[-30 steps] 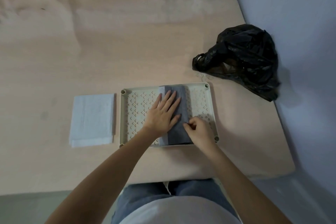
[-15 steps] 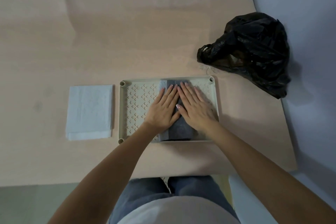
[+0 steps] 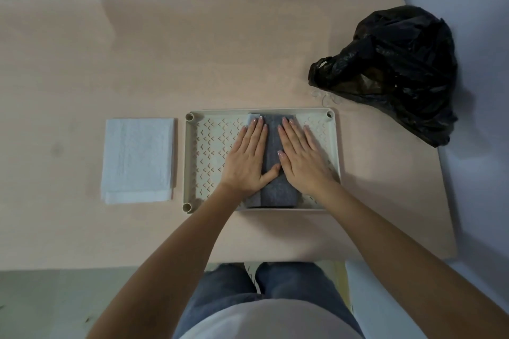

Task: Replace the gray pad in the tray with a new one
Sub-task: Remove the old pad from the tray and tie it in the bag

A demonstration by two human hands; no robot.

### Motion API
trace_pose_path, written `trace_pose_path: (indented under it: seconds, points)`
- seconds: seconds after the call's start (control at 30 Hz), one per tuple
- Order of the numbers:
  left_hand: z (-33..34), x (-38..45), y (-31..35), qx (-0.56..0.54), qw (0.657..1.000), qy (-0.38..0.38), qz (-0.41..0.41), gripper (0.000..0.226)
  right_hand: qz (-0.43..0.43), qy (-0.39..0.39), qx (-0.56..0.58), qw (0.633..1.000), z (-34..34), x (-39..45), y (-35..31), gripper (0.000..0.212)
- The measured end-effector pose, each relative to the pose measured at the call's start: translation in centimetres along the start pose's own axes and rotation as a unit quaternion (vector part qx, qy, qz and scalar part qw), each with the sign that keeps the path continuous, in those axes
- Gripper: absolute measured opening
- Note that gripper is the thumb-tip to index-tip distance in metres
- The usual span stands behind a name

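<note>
The tray point(image 3: 192, 162) sits on the tabletop point(image 3: 165, 49), near the near edge and right of centre. It is cream, rectangular, with a perforated floor and round posts at the corners. The gray pad point(image 3: 272, 146) lies folded into a narrow strip in the middle of the tray, running from the far wall to the near wall. A lighter layer shows along the strip's left edge.

The left hand point(image 3: 246, 158) lies flat, palm down, on the left part of the pad and the tray floor beside it. Its fingers point(image 3: 257, 131) are extended and close together, pointing away from the person, clamped on nothing. The thumb rests on the pad near the right hand.

The right hand point(image 3: 301, 158) lies flat, palm down, on the right part of the pad. Its fingers point(image 3: 289, 129) are extended and slightly spread, gripping nothing. A strip of pad shows between the two hands.

The new pad point(image 3: 137, 157), white and folded, lies on the tabletop just left of the tray, not touching it.

A black bag point(image 3: 394, 69) sits at the right edge of the tabletop, beyond the tray's far right corner.
</note>
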State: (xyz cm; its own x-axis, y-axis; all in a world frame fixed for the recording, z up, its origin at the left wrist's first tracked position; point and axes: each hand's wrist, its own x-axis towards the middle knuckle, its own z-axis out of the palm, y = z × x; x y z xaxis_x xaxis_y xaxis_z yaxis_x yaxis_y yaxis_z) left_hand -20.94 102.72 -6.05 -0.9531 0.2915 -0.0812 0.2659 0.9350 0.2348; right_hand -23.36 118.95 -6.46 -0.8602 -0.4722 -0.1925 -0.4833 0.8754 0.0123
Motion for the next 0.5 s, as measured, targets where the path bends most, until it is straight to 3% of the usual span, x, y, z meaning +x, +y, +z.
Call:
trace_pose_path:
  seconds: [0.4,0.5]
  points:
    - [0.2,-0.4,0.6,-0.007,0.995,0.018,-0.095,0.077,-0.005,-0.007,0.001,1.000,-1.3,0.2,-0.3,0.062]
    - [0.3,-0.6,0.6,0.001,0.994,0.015,-0.104,0.073,-0.060,0.013,0.024,0.998,-2.2,0.9,-1.6,0.061]
